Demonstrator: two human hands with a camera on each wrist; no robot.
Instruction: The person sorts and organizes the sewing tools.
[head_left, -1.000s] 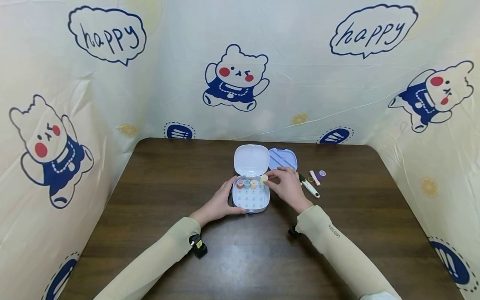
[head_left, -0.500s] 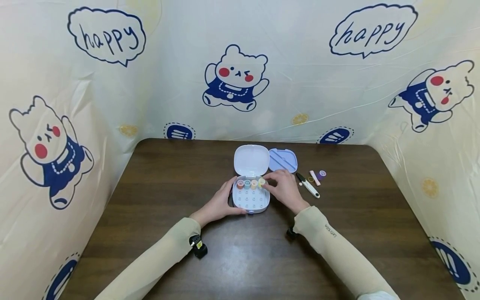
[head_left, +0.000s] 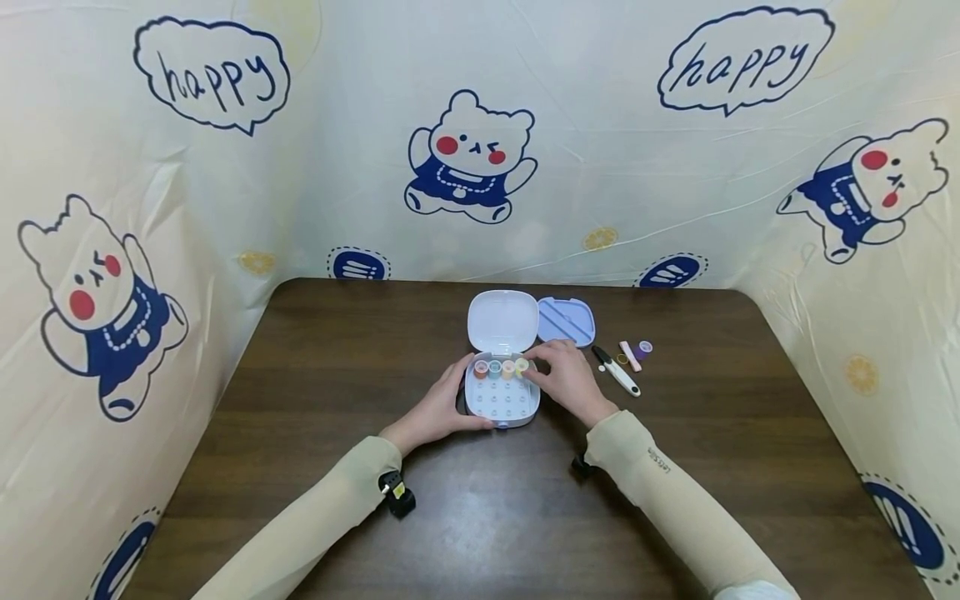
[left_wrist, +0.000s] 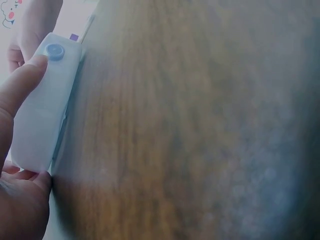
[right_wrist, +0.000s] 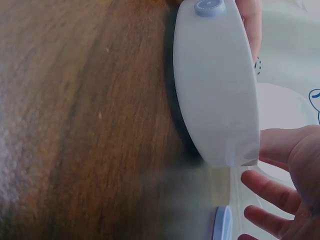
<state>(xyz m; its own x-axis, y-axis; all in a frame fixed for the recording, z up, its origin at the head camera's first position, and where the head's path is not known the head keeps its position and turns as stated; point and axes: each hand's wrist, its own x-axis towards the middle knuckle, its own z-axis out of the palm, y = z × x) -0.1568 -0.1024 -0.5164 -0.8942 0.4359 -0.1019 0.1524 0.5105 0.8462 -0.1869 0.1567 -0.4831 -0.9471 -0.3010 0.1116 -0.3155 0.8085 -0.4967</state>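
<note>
Inside the far right corner of the open box (head_left: 502, 417) on the counter (head_left: 330, 358), the right hand's (head_left: 567, 372) fingers pinch a yellow spool (head_left: 522, 365) beside three other spools (head_left: 494, 368); the left hand (head_left: 435, 406) grips the box. Pressing straight down, box braced, should seat it best.

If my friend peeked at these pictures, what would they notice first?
Probably the three big winking bears with red cheeks on the cloth around the table. Next might be the open box towards the table's far edge, with four colourful spools in its back row. The left hand holds the box's left side, and the right hand is at the yellow spool on the row's right end.
</note>
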